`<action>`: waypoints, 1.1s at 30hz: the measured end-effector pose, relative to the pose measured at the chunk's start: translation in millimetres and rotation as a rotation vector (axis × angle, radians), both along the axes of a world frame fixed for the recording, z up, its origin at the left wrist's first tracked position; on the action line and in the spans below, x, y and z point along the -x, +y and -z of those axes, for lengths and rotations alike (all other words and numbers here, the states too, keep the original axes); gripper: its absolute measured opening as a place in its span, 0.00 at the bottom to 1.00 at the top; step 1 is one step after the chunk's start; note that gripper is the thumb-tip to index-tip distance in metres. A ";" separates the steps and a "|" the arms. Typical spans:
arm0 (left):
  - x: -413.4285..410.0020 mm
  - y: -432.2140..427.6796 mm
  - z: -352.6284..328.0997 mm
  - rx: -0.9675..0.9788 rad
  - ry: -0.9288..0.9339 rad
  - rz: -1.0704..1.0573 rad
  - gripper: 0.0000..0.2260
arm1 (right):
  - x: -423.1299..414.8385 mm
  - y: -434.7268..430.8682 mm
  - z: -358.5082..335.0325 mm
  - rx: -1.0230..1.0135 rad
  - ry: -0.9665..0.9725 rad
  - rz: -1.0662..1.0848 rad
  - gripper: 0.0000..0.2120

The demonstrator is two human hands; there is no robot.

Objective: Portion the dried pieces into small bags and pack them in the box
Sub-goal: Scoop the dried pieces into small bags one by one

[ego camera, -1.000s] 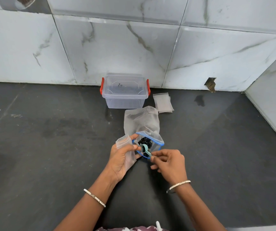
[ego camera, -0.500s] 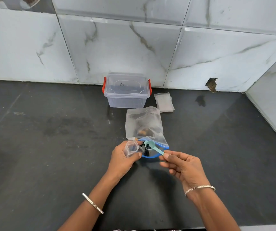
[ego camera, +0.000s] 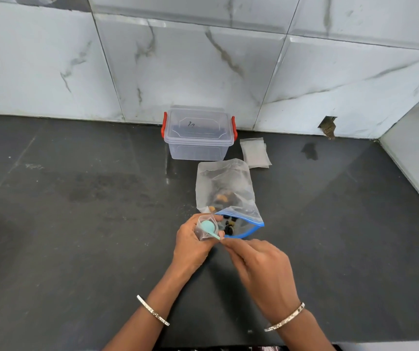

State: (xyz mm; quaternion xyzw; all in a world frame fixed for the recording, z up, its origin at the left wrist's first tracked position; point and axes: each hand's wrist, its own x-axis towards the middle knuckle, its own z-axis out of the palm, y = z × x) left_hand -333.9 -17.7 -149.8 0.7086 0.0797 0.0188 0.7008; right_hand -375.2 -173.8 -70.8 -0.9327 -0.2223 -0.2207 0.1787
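Note:
My left hand (ego camera: 192, 245) grips a small clear bag (ego camera: 204, 230) with its mouth held open. My right hand (ego camera: 259, 267) pinches the handle of a teal scoop (ego camera: 208, 227), whose bowl is turned over inside the small bag's mouth. Just behind lies a large zip bag (ego camera: 225, 188) with a blue seal, open toward me, holding dark and tan dried pieces (ego camera: 228, 225). A clear plastic box (ego camera: 198, 134) with red latches and its lid on stands by the wall.
A stack of empty small bags (ego camera: 254, 153) lies right of the box. The dark counter (ego camera: 77, 224) meets marble-tiled walls (ego camera: 203, 59) behind and at the right. A chipped hole (ego camera: 328, 126) marks the wall's base.
The scoop left the large zip bag, moved left and tipped into the small bag. My left hand raised the small bag's mouth toward it.

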 end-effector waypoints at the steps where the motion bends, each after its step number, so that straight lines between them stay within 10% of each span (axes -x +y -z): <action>1: -0.1 -0.2 -0.5 -0.004 -0.003 -0.004 0.17 | 2.0 -0.2 -0.1 0.010 -0.056 0.011 0.08; 9: 0.6 0.5 6.0 -0.046 0.016 0.006 0.20 | 6.4 -3.9 6.7 -0.156 -0.013 0.114 0.08; 16: 0.7 -0.2 0.0 -0.087 -0.014 0.016 0.17 | 3.9 -12.1 -7.3 -1.071 0.628 0.300 0.04; 28: -7.4 -5.1 -3.7 -0.022 0.022 0.011 0.19 | -33.8 1.8 23.6 0.029 0.169 0.475 0.10; 33: -11.8 -5.4 -1.1 0.040 0.060 0.012 0.19 | -43.3 12.9 37.5 0.110 0.236 0.481 0.13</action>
